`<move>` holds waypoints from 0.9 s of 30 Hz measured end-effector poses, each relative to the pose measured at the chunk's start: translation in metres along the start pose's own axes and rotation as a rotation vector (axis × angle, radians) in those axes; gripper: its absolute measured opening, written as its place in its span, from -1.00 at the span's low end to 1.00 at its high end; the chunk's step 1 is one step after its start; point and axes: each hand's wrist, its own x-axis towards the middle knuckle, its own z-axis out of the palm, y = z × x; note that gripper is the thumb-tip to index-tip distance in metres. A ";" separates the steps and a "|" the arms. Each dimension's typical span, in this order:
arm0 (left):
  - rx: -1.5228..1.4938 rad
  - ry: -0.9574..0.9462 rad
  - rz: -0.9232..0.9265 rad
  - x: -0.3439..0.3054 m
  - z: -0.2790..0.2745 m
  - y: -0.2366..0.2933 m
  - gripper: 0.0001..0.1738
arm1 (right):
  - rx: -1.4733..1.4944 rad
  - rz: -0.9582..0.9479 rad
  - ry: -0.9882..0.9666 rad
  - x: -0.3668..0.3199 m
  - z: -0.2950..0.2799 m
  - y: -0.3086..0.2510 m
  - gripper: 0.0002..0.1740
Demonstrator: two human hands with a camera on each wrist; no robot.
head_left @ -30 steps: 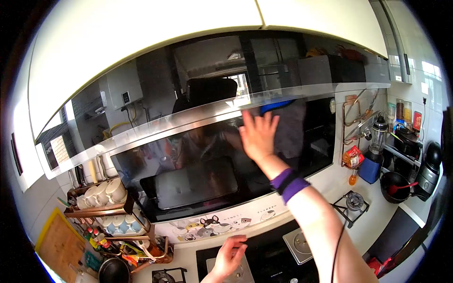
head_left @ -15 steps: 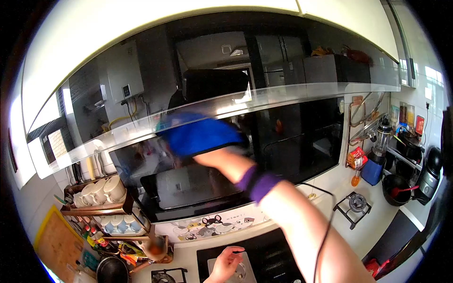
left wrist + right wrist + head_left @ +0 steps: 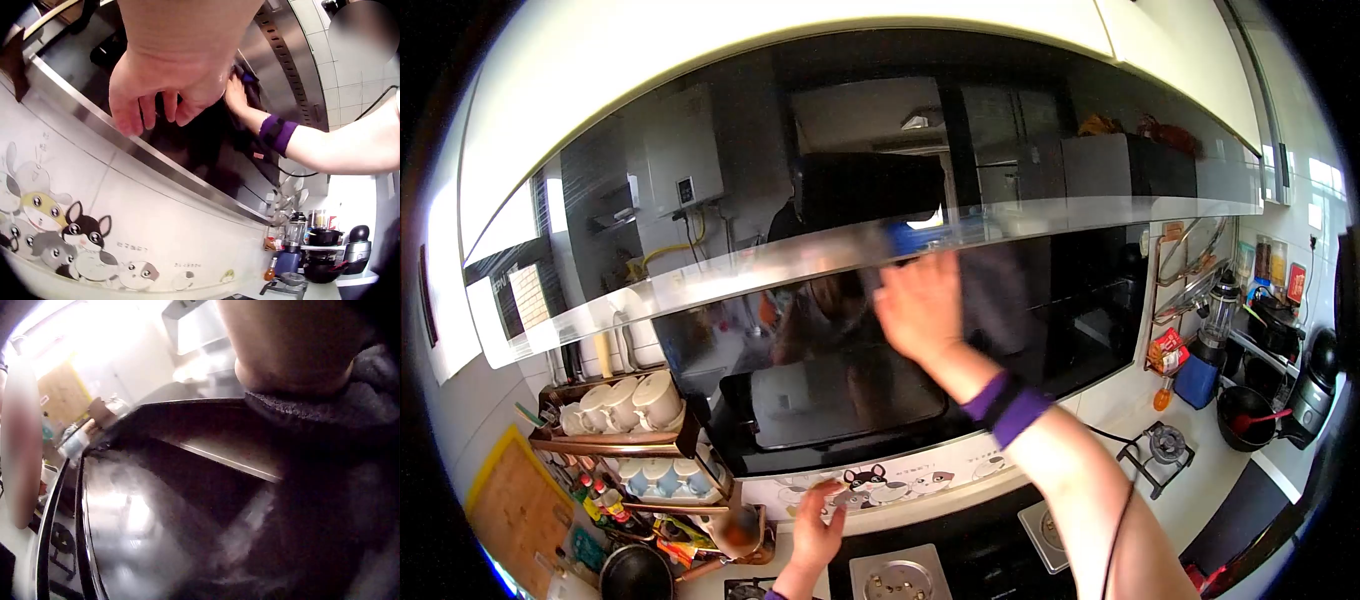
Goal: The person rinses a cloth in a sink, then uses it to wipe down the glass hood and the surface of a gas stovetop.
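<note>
High on the black glossy range hood (image 3: pixel 830 390), my right hand (image 3: pixel 922 305) presses a cloth with straight fingers. The cloth (image 3: pixel 915 238) shows blue above the fingertips, at the hood's clear lower lip. In the right wrist view a dark fuzzy part of the cloth (image 3: pixel 375 394) bunches at the hand. A purple band circles the right wrist. My left hand (image 3: pixel 815 530) hangs in the air over the counter, in front of the cartoon-printed backsplash. Its fingers are loosely bent, with nothing between them, as the left wrist view of the left hand (image 3: pixel 165 94) also shows.
Below lies a black cooktop (image 3: pixel 990 540) with burners. At left stand a rack of white cups (image 3: pixel 655 400), bottles, a frying pan (image 3: pixel 637 572) and a cutting board (image 3: pixel 520 490). To the right are a blender (image 3: pixel 1200 370) and a dark wok (image 3: pixel 1240 410). White cabinets hang above.
The cloth, spread blue over my right hand half a second ago, now lies mostly beyond the fingertips. That hand has moved right along the hood. My left hand has shifted up and left.
</note>
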 end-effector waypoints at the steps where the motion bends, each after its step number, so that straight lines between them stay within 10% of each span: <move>1: 0.091 0.052 0.056 0.005 -0.009 -0.008 -0.57 | 0.075 -0.051 -0.026 0.009 0.004 -0.032 -0.68; 3: 0.219 0.111 0.082 0.011 -0.024 -0.016 -0.45 | 0.461 -0.200 0.317 0.012 0.069 -0.095 -0.72; 6: 0.370 0.166 0.136 0.018 -0.033 -0.033 -0.36 | 0.611 -0.152 -0.089 0.055 0.031 -0.162 -0.64; 8: 0.445 0.146 0.169 0.020 -0.034 -0.047 -0.25 | 0.688 -0.148 0.004 0.059 0.051 -0.182 -0.66; 14: 0.618 0.080 0.174 0.016 -0.028 -0.056 -0.09 | 0.596 -0.391 -0.167 0.067 0.007 -0.035 -0.61; 16: 0.638 0.062 0.149 0.017 -0.026 -0.057 -0.07 | 0.274 -0.180 -0.385 0.041 -0.005 0.027 -0.55; 21: 0.669 0.001 0.114 0.017 -0.027 -0.062 -0.04 | 0.077 0.178 -0.027 -0.047 0.010 0.142 -0.55; 22: 0.676 -0.015 0.112 0.017 -0.029 -0.061 -0.04 | 0.076 0.180 0.195 -0.049 0.018 0.141 -0.56; 27: 0.757 -0.078 0.098 0.017 -0.038 -0.062 -0.05 | -0.024 0.057 -0.031 -0.009 0.005 0.017 -0.57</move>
